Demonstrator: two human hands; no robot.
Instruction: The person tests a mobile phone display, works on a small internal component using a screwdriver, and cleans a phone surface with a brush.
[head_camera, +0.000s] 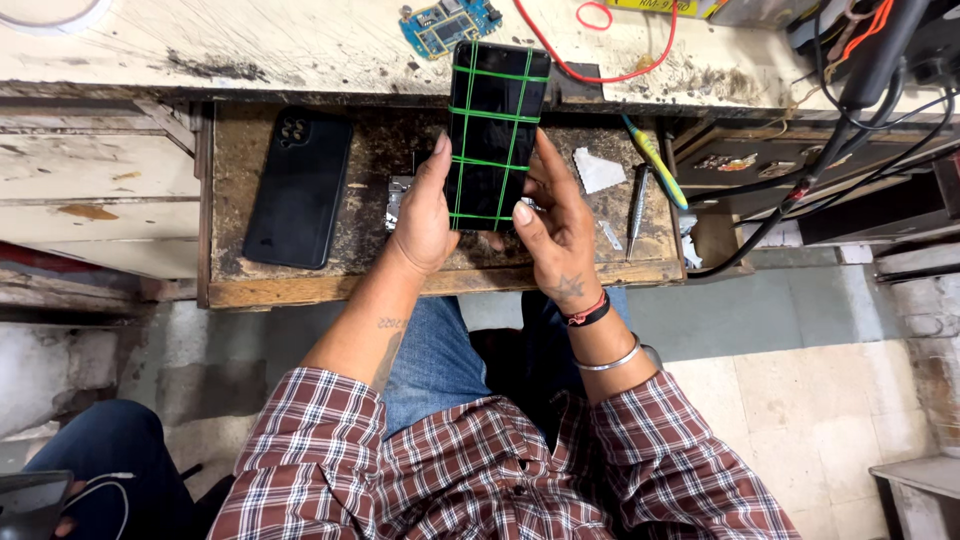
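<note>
**Banded phone held over the pull-out tray**

The worn, pale workbench (300, 45), scratched and stained, spans the top of the view; below it a rough wooden pull-out tray (440, 285) with a dark, gritty surface juts toward the person. Over the tray, both hands hold a black smartphone (495, 135), glossy glass face up, crossed by thin green rubber bands (500, 112) running lengthwise and across. The left hand (422, 215) wraps the phone's left edge, fingers closed on it; the right hand (555, 225) clasps the right edge and lower corner, thumb pressing on the glass. To handle this well, I judge that even pressure along both edges matters, so the bands stay evenly spaced and the slick glass does not slip. On the tray lie a matte black phone case (298, 190), a slim metal screwdriver (636, 210) and a yellow-green tool (655, 160). A small blue circuit board (448, 25) and a looping red wire (600, 60) rest on the bench
</note>
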